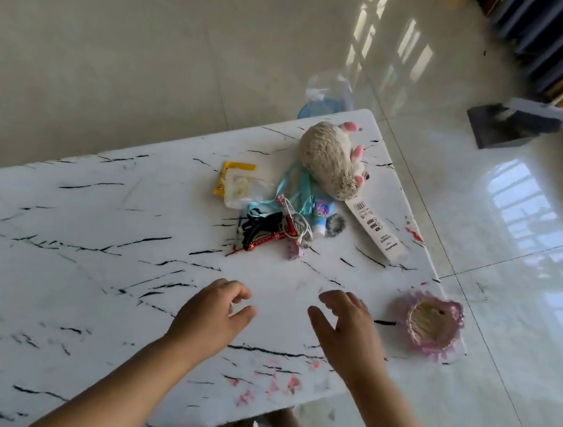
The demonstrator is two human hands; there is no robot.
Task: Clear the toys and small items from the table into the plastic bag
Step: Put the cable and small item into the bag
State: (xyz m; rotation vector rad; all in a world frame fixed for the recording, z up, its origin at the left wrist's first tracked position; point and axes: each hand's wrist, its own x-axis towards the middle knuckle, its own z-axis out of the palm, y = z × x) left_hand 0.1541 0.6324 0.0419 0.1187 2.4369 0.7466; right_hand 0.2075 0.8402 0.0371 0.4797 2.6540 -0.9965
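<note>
Hands hover over our white black-veined marble table: left hand and right hand, each grip apart, empty. Beige plush hedgehog toy and clutter pile at 12 o'clock; clear plastic bag beyond the far edge.

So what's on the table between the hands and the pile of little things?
Nothing: in the head view, only bare marbled table lies between the left hand, the right hand and the pile.

floor: glossy pale tiles, window glare | table: white marble-look | curtain: dark
</note>
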